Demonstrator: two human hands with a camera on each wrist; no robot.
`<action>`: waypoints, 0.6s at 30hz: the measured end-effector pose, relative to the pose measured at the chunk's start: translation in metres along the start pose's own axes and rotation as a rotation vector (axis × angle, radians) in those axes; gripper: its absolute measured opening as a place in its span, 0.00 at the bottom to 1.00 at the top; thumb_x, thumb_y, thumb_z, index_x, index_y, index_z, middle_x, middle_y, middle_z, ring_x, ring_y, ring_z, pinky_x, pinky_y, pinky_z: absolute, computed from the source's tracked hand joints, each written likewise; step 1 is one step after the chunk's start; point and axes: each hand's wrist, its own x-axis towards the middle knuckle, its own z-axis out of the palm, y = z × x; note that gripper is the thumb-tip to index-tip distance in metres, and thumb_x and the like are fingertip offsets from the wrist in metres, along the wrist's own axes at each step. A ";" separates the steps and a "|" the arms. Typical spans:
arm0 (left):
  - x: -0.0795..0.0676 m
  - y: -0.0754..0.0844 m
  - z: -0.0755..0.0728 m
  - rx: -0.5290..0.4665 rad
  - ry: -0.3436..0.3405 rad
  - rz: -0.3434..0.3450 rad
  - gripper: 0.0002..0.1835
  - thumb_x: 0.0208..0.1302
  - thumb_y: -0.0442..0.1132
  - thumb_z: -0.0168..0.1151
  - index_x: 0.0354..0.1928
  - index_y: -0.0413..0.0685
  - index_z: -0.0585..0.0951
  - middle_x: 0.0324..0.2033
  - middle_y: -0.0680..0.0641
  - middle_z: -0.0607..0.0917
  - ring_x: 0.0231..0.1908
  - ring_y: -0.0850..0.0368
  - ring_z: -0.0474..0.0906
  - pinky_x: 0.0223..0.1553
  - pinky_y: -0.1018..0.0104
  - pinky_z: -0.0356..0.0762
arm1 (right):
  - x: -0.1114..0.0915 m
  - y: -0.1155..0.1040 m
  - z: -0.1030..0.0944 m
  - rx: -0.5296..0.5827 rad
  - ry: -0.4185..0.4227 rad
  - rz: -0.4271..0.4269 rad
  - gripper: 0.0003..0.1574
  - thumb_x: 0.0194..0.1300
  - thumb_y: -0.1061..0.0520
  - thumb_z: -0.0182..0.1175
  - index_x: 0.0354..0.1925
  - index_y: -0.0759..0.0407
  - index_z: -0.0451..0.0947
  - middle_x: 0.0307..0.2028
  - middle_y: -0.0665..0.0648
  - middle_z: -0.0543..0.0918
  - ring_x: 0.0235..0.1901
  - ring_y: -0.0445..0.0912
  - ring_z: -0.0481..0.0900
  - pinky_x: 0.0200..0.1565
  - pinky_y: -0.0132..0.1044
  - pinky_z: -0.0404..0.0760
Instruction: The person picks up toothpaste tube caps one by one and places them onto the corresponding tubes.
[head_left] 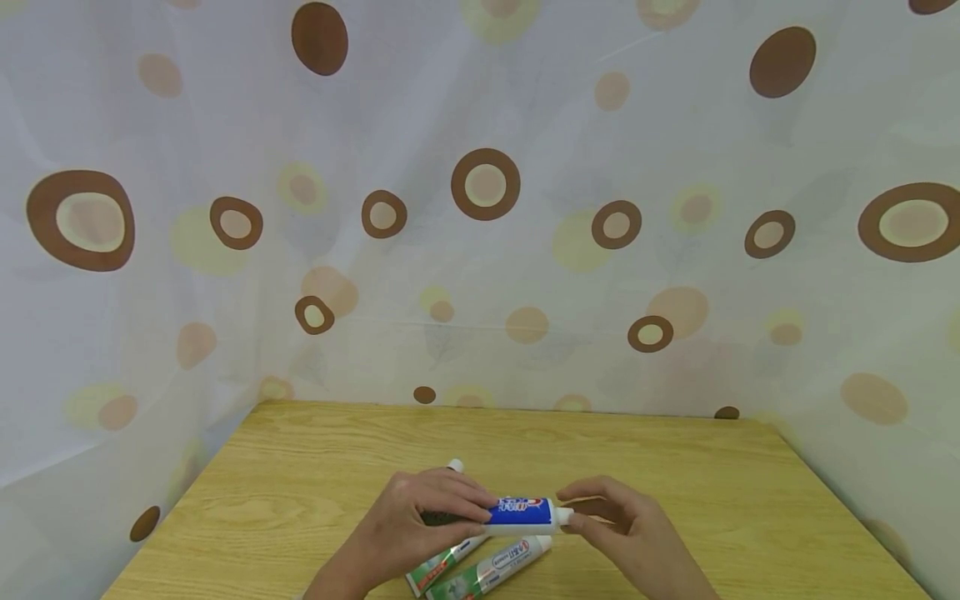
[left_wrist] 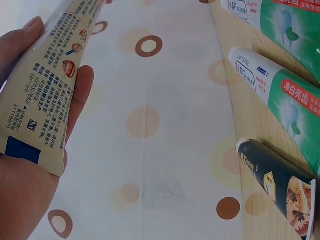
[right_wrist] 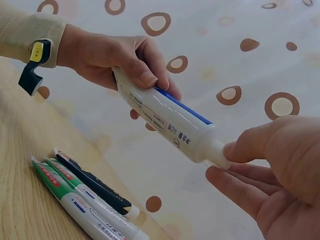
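Note:
A blue and white toothpaste tube [head_left: 521, 515] is held above the table, lying nearly level in the head view. My left hand [head_left: 408, 518] grips its flat tail end, with the thumb on the near side. At the other end, the thumb and fingers of my right hand [head_left: 637, 533] pinch the small white cap [right_wrist: 217, 154]. Below lie two green and white toothpaste tubes [head_left: 506, 567] side by side. A black toothpaste tube [left_wrist: 277, 185] with a honeycomb picture rests beside them; in the head view my left hand mostly hides it.
The wood-grain table [head_left: 315, 467] carries the three other tubes in front of me. A white curtain [head_left: 540, 275] with brown and yellow circles surrounds the back and sides. A band with a dark clip [right_wrist: 37, 62] sits on the left wrist.

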 end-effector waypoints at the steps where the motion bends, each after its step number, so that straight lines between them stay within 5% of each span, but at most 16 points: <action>1: 0.000 0.000 0.000 0.004 -0.002 0.004 0.07 0.61 0.34 0.70 0.41 0.44 0.89 0.42 0.47 0.90 0.47 0.58 0.87 0.49 0.63 0.85 | 0.000 0.000 0.001 -0.021 0.019 -0.014 0.20 0.69 0.53 0.62 0.54 0.62 0.78 0.53 0.65 0.82 0.49 0.41 0.85 0.50 0.33 0.84; 6: 0.000 -0.002 0.002 0.021 -0.004 0.012 0.07 0.61 0.34 0.70 0.41 0.45 0.90 0.42 0.48 0.90 0.46 0.58 0.87 0.49 0.64 0.85 | 0.001 -0.001 0.004 -0.097 0.093 -0.072 0.14 0.67 0.54 0.65 0.48 0.57 0.81 0.49 0.60 0.83 0.48 0.40 0.82 0.51 0.31 0.83; 11: -0.001 -0.002 0.001 0.020 -0.004 -0.001 0.07 0.62 0.34 0.69 0.41 0.45 0.90 0.42 0.48 0.90 0.46 0.58 0.87 0.49 0.64 0.85 | 0.001 -0.002 0.006 -0.124 0.156 0.007 0.12 0.64 0.51 0.67 0.44 0.55 0.84 0.42 0.54 0.86 0.42 0.42 0.84 0.45 0.31 0.85; 18: -0.001 -0.002 0.001 0.010 -0.010 -0.006 0.07 0.62 0.34 0.69 0.42 0.45 0.89 0.42 0.48 0.90 0.47 0.58 0.86 0.49 0.64 0.85 | 0.001 -0.002 0.004 -0.102 0.139 0.065 0.16 0.64 0.50 0.67 0.45 0.60 0.84 0.43 0.57 0.87 0.40 0.43 0.86 0.44 0.31 0.85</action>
